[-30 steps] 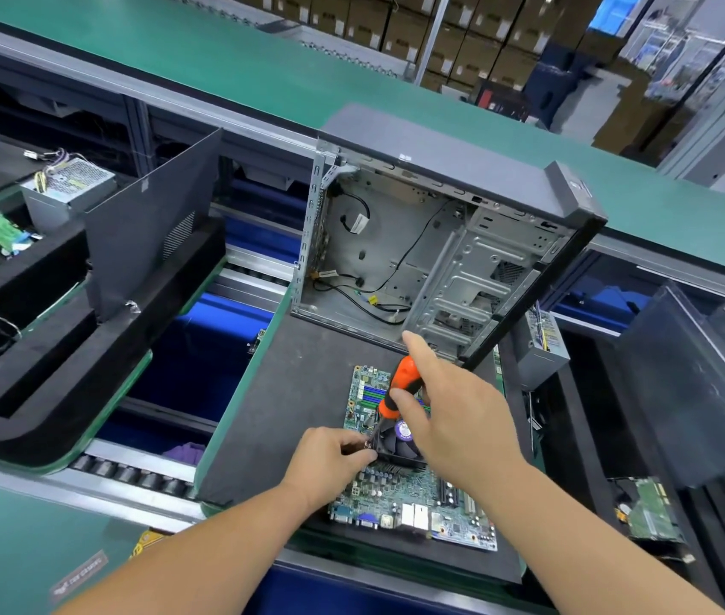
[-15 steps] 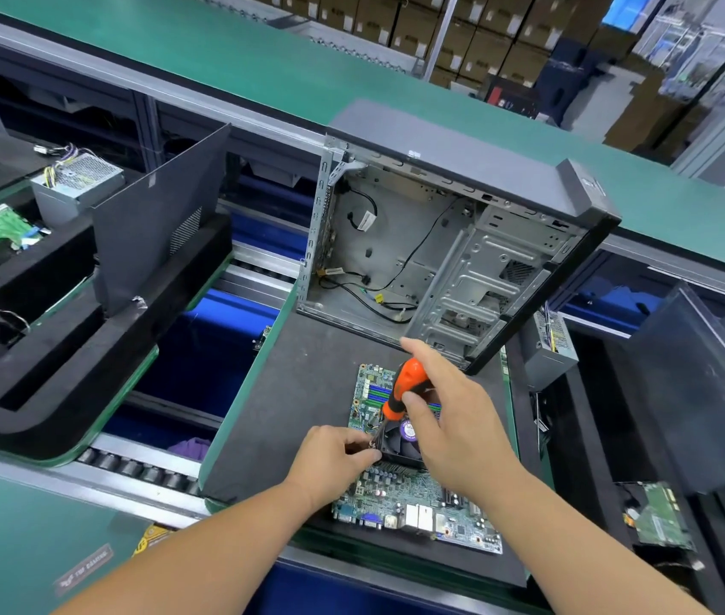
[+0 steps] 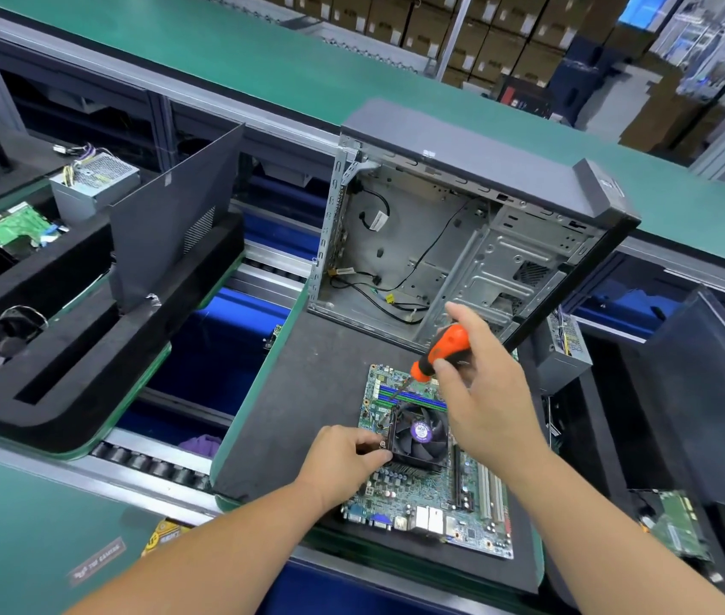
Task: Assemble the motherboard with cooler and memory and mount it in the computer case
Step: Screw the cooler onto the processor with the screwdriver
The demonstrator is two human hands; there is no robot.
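A green motherboard (image 3: 431, 494) lies flat on the dark foam pallet (image 3: 307, 392) in front of me. A black cooler (image 3: 420, 435) with a purple-labelled fan sits on the board. My left hand (image 3: 345, 457) grips the cooler's near left corner with curled fingers. My right hand (image 3: 485, 392) holds an orange-handled screwdriver (image 3: 438, 350), its tip slanting down toward the cooler's far left corner. The open grey computer case (image 3: 453, 241) stands behind the board, loose black cables inside.
A black side panel (image 3: 174, 224) leans upright in the left pallet, beside a power supply (image 3: 94, 179) and a spare fan (image 3: 1, 339). Another power supply (image 3: 567, 348) sits right of the case. Rollers (image 3: 152, 463) run below. A second board (image 3: 680, 526) lies lower right.
My right hand has lifted the screwdriver and moved it toward the far side of the cooler, uncovering the fan. My left hand stays at the cooler's near corner.
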